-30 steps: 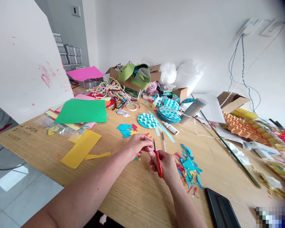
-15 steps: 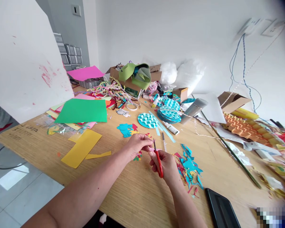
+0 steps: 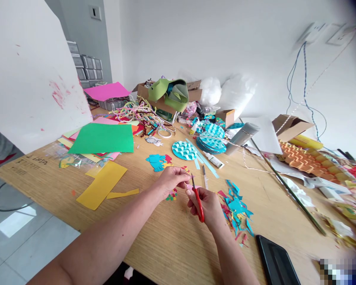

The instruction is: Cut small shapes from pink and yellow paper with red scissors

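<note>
The scissors [image 3: 197, 198] look metal-bladed and plastic-handled, the tabletop [image 3: 166, 237] smooth wood.

A wooden table [image 3: 166, 237] faces a white wall [image 3: 210, 35].

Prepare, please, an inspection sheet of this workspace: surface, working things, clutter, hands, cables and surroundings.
Surface: wooden table, writing at its left corner.
Working things: red-handled scissors, in hand; blue paper cutout lying beyond the left hand.
Clutter: paper scraps right of the hands; green sheet and yellow paper at left; phone at the near edge.
Hands: right hand grips the scissors; left fingertips are pinched beside the blades, anything held too small to tell.
Cables: blue cords hang from a wall socket; black cable on the floor.
Surroundings: pale wall; tiled floor.
</note>
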Demonstrator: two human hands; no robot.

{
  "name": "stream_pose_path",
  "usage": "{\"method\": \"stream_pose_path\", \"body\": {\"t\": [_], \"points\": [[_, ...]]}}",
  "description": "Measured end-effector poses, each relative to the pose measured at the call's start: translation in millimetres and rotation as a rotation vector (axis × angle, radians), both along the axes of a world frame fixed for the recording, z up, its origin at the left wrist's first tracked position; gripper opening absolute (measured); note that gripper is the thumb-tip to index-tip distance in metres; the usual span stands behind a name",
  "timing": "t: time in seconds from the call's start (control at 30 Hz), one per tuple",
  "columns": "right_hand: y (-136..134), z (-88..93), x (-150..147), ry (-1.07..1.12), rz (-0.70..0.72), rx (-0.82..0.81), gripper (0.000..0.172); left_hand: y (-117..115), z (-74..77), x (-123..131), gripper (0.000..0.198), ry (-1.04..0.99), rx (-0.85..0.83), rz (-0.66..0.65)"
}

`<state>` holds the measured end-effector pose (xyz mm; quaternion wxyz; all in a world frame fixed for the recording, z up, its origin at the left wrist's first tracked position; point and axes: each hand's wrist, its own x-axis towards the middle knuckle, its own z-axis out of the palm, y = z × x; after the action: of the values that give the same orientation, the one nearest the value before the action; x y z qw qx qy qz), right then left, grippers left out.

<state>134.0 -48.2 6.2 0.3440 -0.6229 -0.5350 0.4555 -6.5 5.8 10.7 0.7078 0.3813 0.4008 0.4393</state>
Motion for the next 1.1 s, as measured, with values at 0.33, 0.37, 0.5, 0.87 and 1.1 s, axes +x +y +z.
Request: {"method": "stream_pose_path", "body": {"t": [0.33, 0.37, 0.5, 0.87, 1.1], "points": [[0.3, 0.3, 2.3, -0.011, 0.025, 0.016, 0.054, 1.0, -1.5, -0.8, 0.016, 0.049, 0.027, -0.009], [0.3, 0.5, 2.3, -0.015, 0.028, 0.014, 0.054, 1.0, -1.5, -0.8, 0.016, 0.052, 0.032, -0.009], [0.2, -0.4, 2.7, -0.012, 0.026, -0.002, 0.053, 0.3, -0.4, -1.2, 0.013, 0.045, 0.035, -0.004], [0.5, -0.4, 2.8, 0.010, 0.021, 0.006, 0.049, -0.3, -0.2, -1.9, 0.015, -0.005, -0.003, -0.054], [0.8, 0.8, 2.5, -0.014, 0.022, -0.013, 0.050, -0.1, 1.0, -1.7, 0.012, -0.004, 0.004, -0.041]]}}
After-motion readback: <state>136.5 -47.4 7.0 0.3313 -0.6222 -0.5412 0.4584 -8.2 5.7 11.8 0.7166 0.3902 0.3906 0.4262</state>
